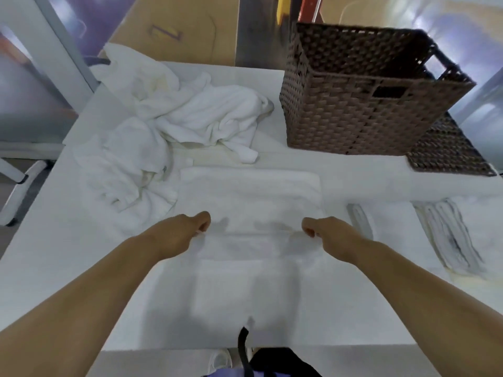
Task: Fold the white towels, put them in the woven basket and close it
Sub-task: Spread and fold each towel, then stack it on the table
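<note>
Table (359, 172): white; woven basket (353, 110) far right, lid (446, 153) flat beside it.
Crumpled towels (185, 118): heaped far left.
Left hand (187, 229), right hand (325, 232): each pinching the edge of flat towel (250, 194).
Backdrop: cardboard box (177, 25).

The flat towel (250, 197) and the crumpled heap of towels (190, 115) were soft white terry cloth, matt and slightly nubby. The basket (353, 118) and its lid (449, 153) were brown woven wicker, rough and ribbed. The worktop (62, 240) looked smooth, matt white. The box (174, 28) was plain brown cardboard.
</note>
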`<state>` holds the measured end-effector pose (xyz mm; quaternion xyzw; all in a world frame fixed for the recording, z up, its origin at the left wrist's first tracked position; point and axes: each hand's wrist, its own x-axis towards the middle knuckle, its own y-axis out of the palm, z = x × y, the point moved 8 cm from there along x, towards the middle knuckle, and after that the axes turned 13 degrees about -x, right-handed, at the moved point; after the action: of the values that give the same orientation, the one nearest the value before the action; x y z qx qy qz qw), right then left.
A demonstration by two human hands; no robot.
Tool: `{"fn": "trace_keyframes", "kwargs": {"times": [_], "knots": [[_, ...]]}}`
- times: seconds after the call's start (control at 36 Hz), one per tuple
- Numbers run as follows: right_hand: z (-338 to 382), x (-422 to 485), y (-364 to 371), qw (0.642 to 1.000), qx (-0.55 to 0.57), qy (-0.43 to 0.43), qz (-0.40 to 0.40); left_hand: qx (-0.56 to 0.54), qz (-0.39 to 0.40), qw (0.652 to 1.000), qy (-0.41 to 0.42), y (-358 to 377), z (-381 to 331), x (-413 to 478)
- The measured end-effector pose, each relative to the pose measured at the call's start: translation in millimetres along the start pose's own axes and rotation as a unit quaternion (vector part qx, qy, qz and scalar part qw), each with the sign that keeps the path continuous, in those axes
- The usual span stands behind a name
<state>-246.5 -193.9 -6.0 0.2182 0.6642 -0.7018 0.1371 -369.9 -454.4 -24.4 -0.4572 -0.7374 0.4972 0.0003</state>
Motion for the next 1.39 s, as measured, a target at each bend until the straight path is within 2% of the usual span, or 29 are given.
{"fn": "trace_keyframes", "kwargs": {"times": [0.14, 0.19, 0.25, 0.31, 0.36, 0.42, 0.44, 0.47, 0.53, 0.58, 0.69, 0.75, 0.81, 0.86, 0.89, 1.03, 1.22, 1.39], "knots": [[-12, 33, -76, 0.996, -0.067, -0.019, -0.060, 0.073, -0.043, 0.996, 0.003, -79, -34, 14], [-22, 44, -118, 0.992, -0.072, 0.003, -0.107, 0.052, -0.081, 0.995, -0.013, -118, -41, 24], [-29, 46, -163, 0.979, -0.084, 0.028, -0.181, 0.003, -0.157, 0.987, -0.016, -162, -47, 29], [-38, 37, -206, 0.950, -0.054, 0.041, -0.304, -0.016, -0.279, 0.960, 0.026, -204, -57, 23], [-40, 19, -232, 0.893, -0.050, 0.025, -0.446, 0.053, -0.402, 0.905, 0.132, -229, -82, 5], [-40, 0, -231, 0.838, -0.067, -0.004, -0.541, 0.112, -0.463, 0.846, 0.239, -224, -99, -13], [-38, -5, -219, 0.829, -0.072, -0.020, -0.554, 0.122, -0.466, 0.832, 0.274, -212, -98, -17], [-34, -7, -204, 0.832, -0.070, -0.041, -0.548, 0.118, -0.452, 0.835, 0.291, -196, -93, -16], [-28, -7, -161, 0.845, -0.076, -0.068, -0.525, 0.092, -0.403, 0.862, 0.294, -157, -75, -9], [-19, -5, -114, 0.880, -0.083, -0.082, -0.461, 0.091, -0.360, 0.883, 0.286, -110, -55, -4], [-2, -2, -38, 0.922, -0.093, -0.091, -0.364, 0.115, -0.272, 0.922, 0.252, -22, -20, 2], [7, 7, -2, 0.954, -0.092, -0.091, -0.270, 0.111, -0.219, 0.945, 0.216, 14, -2, 3], [10, 17, 35, 0.981, -0.114, -0.062, -0.144, 0.115, -0.181, 0.958, 0.191, 44, 9, 3], [15, 17, 63, 0.991, -0.114, -0.055, -0.046, 0.125, -0.165, 0.964, 0.166, 64, 16, 1], [17, 15, 72, 0.994, -0.094, -0.051, -0.030, 0.131, -0.165, 0.965, 0.158, 71, 18, -1], [21, 7, 87, 0.997, -0.037, -0.022, -0.058, 0.155, -0.154, 0.968, 0.121, 89, 19, -11], [27, 4, 104, 0.997, -0.080, 0.011, -0.020, 0.162, -0.217, 0.950, 0.154, 94, 10, -13], [30, 6, 108, 0.990, -0.099, 0.055, -0.088, 0.140, -0.216, 0.960, 0.113, 84, 5, -1]]}}
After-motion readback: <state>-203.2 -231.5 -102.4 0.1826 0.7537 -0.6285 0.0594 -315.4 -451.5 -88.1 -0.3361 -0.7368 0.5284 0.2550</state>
